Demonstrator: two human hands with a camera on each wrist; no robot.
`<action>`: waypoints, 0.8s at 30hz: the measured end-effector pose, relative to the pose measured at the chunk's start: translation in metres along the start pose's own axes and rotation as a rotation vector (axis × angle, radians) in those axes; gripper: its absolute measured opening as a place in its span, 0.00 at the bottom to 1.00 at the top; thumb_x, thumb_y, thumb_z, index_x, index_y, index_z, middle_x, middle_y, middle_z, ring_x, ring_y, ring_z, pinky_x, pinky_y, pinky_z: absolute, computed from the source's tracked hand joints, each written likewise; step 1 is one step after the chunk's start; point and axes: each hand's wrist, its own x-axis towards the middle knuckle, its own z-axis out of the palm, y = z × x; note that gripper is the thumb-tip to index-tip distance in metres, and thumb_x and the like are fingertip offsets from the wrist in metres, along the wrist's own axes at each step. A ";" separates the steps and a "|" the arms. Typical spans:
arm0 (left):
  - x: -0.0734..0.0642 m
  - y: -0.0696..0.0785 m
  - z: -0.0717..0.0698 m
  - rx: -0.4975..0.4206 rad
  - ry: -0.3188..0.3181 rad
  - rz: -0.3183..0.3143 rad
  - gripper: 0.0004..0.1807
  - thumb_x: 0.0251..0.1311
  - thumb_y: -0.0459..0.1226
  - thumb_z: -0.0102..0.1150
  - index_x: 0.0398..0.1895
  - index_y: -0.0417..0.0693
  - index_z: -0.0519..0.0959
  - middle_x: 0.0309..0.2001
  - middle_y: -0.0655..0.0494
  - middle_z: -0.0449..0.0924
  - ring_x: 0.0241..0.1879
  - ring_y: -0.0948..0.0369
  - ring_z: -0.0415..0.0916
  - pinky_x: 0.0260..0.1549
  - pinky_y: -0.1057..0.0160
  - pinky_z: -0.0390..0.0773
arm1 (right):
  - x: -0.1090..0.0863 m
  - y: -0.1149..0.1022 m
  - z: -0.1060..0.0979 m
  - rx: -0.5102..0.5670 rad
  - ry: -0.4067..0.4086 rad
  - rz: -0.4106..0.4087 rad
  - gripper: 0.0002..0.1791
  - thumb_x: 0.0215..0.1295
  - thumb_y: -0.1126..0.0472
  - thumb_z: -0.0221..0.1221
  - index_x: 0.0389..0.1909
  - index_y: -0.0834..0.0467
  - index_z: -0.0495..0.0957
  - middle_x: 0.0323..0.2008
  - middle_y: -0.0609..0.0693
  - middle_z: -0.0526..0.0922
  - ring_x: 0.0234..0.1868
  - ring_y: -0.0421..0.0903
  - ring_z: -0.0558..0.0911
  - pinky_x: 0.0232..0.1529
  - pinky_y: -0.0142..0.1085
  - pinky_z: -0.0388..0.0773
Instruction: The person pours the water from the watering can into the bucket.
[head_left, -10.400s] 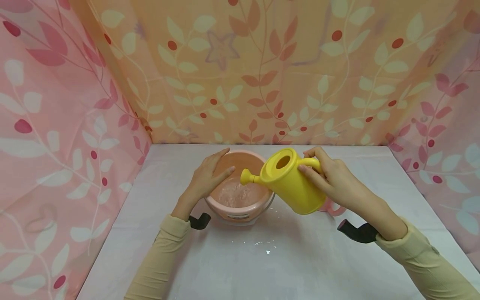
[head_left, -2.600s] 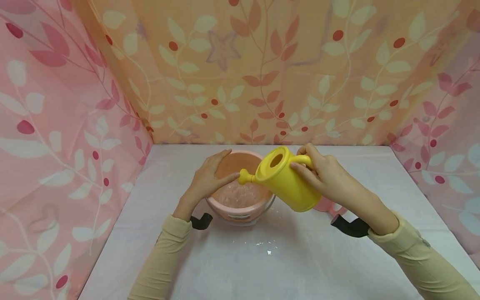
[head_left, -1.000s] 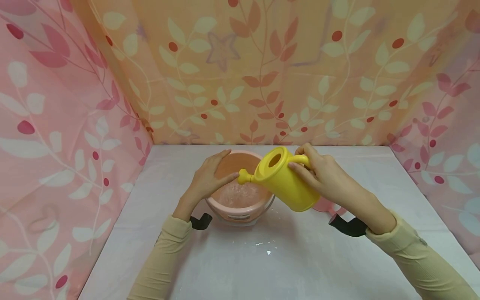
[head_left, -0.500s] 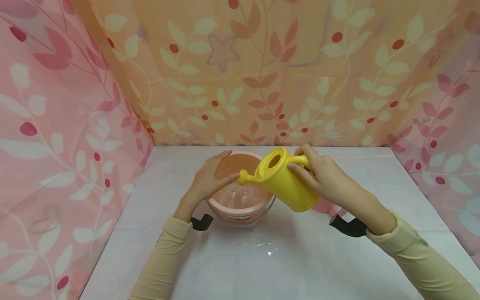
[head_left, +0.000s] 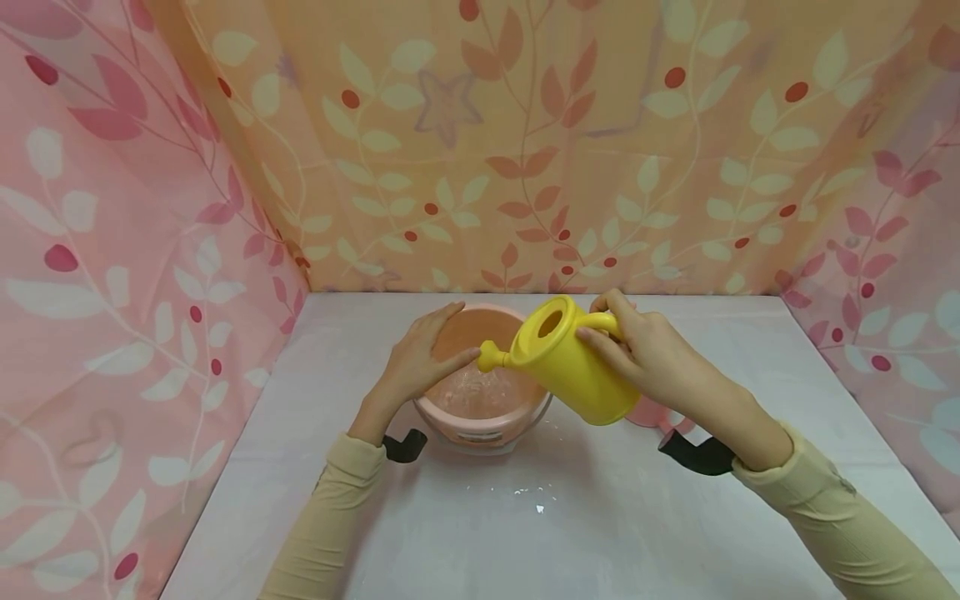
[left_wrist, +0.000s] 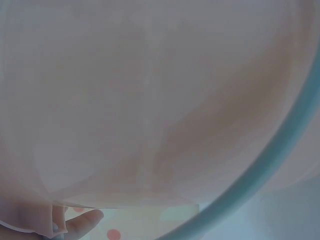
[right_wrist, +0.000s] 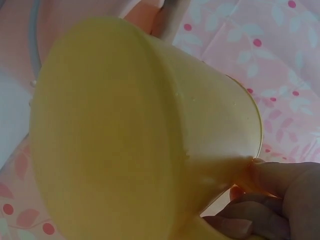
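Note:
In the head view a pink bucket (head_left: 480,423) with water in it stands on the white table. My right hand (head_left: 660,354) grips the handle of a yellow watering can (head_left: 581,375), tilted with its spout over the bucket. The water inside is rippled below the spout. My left hand (head_left: 416,354) lies over the bucket's left rim, fingers fairly straight and thumb reaching to the spout's head. The left wrist view shows the bucket's wall (left_wrist: 125,110) close up and a fingertip (left_wrist: 85,223). In the right wrist view the can's base (right_wrist: 110,135) hides the spout.
A pink vessel with a handle (head_left: 678,421) stands behind the can, mostly hidden. Drops of water (head_left: 538,507) lie on the table (head_left: 480,550) in front of the bucket. Floral cloth (head_left: 600,167) encloses the back and sides.
Since the oldest frame the can has shifted slightly left, and its spout has come up to my left thumb. Over the last second both hands and the can stay nearly still.

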 end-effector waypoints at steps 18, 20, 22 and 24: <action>-0.001 -0.001 0.002 -0.007 0.012 0.000 0.42 0.41 0.70 0.44 0.63 0.77 0.49 0.64 0.75 0.50 0.64 0.62 0.47 0.53 0.39 0.56 | 0.001 0.000 -0.001 0.017 -0.020 0.014 0.16 0.59 0.49 0.52 0.38 0.55 0.61 0.16 0.46 0.66 0.16 0.38 0.70 0.18 0.29 0.71; -0.001 -0.002 0.002 -0.001 0.009 0.001 0.42 0.41 0.71 0.44 0.63 0.76 0.49 0.64 0.74 0.50 0.64 0.62 0.47 0.53 0.39 0.55 | 0.001 0.000 -0.001 0.017 -0.022 0.015 0.16 0.59 0.49 0.52 0.38 0.55 0.61 0.17 0.46 0.66 0.16 0.38 0.70 0.19 0.29 0.71; -0.001 -0.002 0.002 0.001 0.006 0.002 0.42 0.41 0.71 0.44 0.63 0.76 0.50 0.64 0.74 0.50 0.64 0.61 0.47 0.52 0.39 0.55 | 0.001 0.000 -0.001 0.010 -0.018 0.010 0.16 0.59 0.49 0.52 0.39 0.55 0.61 0.16 0.46 0.66 0.16 0.38 0.69 0.18 0.29 0.71; -0.001 -0.002 0.002 0.007 0.005 0.003 0.42 0.41 0.71 0.44 0.63 0.76 0.50 0.64 0.73 0.50 0.64 0.61 0.47 0.52 0.38 0.55 | 0.001 -0.001 -0.001 0.003 -0.014 0.006 0.16 0.59 0.49 0.53 0.38 0.55 0.62 0.16 0.46 0.66 0.16 0.38 0.69 0.18 0.29 0.70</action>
